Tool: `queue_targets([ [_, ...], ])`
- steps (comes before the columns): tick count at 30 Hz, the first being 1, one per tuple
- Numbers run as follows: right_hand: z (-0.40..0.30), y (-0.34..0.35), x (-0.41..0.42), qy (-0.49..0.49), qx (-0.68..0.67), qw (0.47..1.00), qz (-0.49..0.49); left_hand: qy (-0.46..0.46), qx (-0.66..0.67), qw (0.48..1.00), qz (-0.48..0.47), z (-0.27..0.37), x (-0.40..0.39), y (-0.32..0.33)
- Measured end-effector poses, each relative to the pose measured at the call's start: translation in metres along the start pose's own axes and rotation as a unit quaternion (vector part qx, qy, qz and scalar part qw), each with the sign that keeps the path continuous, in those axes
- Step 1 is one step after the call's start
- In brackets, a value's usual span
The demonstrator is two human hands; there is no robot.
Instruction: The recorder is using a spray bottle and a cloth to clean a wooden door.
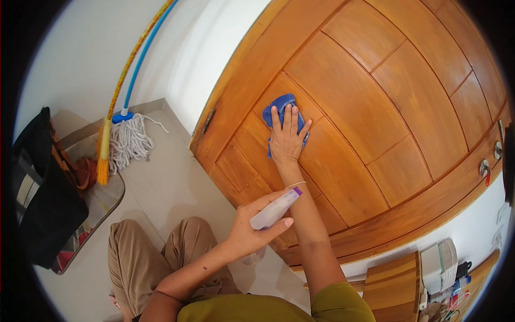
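Observation:
My right hand point(286, 139) lies spread over a folded blue cloth point(285, 100), pressing it flat on the panels of a wooden door point(354, 96). Below it, my left hand point(257, 225) is closed around the neck of a spray bottle point(275, 209) with a white head and a purple nozzle tip. The nozzle end overlaps my right forearm in the view. Part of the bottle's clear body shows beneath my left hand; the rest is hidden.
A string mop point(130, 141) and a yellow-handled broom point(103, 161) lean in the wall corner. A black bag point(48, 193) stands at the left on a mat point(116, 193). The door has a metal handle point(485, 169). Wooden furniture point(394, 285) holding various items is at the lower right.

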State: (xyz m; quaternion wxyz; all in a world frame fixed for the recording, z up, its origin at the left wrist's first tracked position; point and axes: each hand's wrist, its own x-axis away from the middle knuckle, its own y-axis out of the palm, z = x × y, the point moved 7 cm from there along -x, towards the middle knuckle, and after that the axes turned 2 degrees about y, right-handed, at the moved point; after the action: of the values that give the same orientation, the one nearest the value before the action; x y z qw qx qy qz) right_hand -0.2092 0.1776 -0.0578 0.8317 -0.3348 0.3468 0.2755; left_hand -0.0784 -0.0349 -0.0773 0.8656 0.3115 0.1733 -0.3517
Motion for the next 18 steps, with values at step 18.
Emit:
queue_targets([
  [18, 0.077, -0.06, 0.033, 0.115, 0.07, 0.991, 0.022, 0.015, 0.01, 0.999, 0.047, -0.012, -0.012, -0.04],
])
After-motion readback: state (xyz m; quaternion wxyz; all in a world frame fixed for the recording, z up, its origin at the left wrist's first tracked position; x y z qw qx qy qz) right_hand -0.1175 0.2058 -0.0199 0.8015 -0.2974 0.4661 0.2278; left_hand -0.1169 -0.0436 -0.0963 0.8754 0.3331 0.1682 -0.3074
